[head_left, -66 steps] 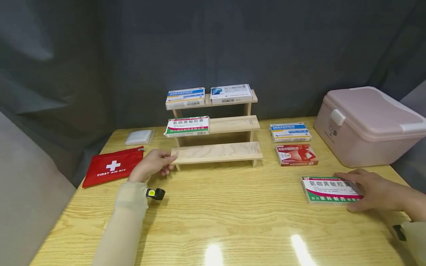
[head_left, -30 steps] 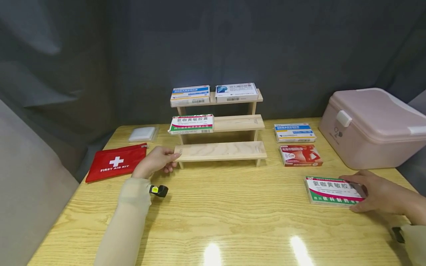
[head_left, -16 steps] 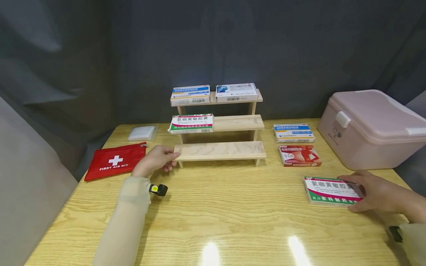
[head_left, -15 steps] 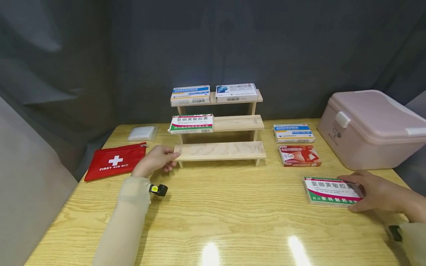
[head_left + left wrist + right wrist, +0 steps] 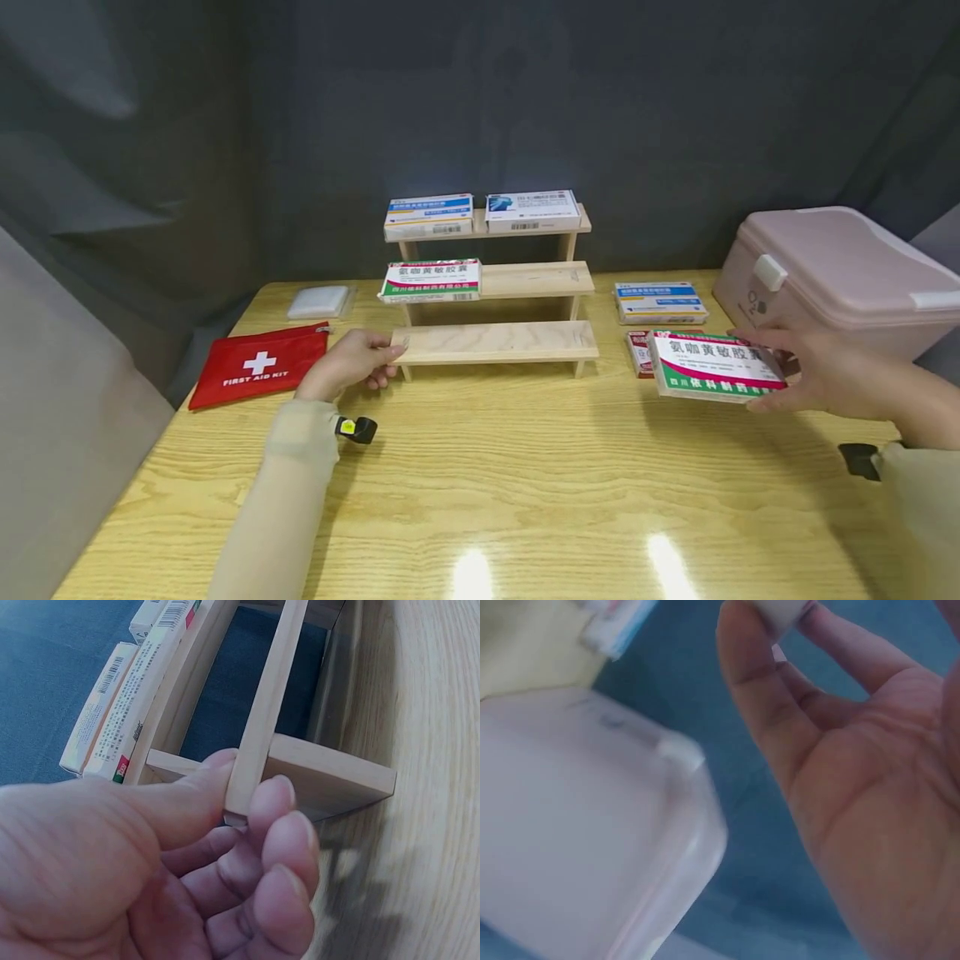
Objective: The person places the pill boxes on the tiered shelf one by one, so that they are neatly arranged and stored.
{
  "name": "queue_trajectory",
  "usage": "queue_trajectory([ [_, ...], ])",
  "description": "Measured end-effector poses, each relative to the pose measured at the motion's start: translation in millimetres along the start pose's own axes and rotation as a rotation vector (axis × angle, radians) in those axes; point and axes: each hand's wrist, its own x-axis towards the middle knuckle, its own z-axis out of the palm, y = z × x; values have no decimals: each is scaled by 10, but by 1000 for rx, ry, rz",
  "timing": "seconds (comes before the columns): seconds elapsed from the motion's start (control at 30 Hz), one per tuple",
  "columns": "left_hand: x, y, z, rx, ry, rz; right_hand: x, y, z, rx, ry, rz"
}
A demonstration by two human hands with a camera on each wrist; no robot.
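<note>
My left hand (image 5: 351, 364) pinches the left end of the lowest step of a wooden tiered shelf (image 5: 495, 342); the left wrist view shows the thumb and fingers (image 5: 271, 806) around the plank's end. At the right, my right hand (image 5: 832, 375) holds a green and white medicine box (image 5: 716, 362) by its right end, raised above the table. That box partly covers a red medicine box (image 5: 640, 354) behind it. A similar green and white box (image 5: 431, 281) lies on the middle step. In the right wrist view only a corner of the held box (image 5: 780, 611) shows.
Two medicine boxes, a blue and white one (image 5: 429, 217) and a white one (image 5: 532, 210), sit on the top step. Another blue and white box (image 5: 660, 302) lies right of the shelf, beside a pink storage box (image 5: 840, 275). A red first aid pouch (image 5: 258, 367) and white packet (image 5: 318, 302) lie left.
My right hand has lifted the green and white box off the table and carried it up and slightly left, over the red box. The left hand stays on the shelf.
</note>
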Motion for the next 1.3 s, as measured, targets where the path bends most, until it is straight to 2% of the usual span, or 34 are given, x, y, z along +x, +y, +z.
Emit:
queue_trajectory([
  [0.1, 16, -6, -10, -9, -4, 3, 147, -113, -71, 13, -20, 23],
  [0.27, 30, -10, -21, -24, -8, -3, 393, -271, -162, -32, -62, 50],
  [0.7, 42, -36, -22, -22, -5, 2, 1079, -635, -344, -16, -48, 85],
  [0.97, 38, -53, -6, -41, -1, 27, 1502, -767, -298, 52, -7, 83],
  [1.17, 48, -70, -5, -27, 5, 35, 1767, -794, -152, 81, -59, 124],
  [1.3, 61, -70, -9, -19, 10, 38, 1891, -799, -28, 81, -93, 111],
])
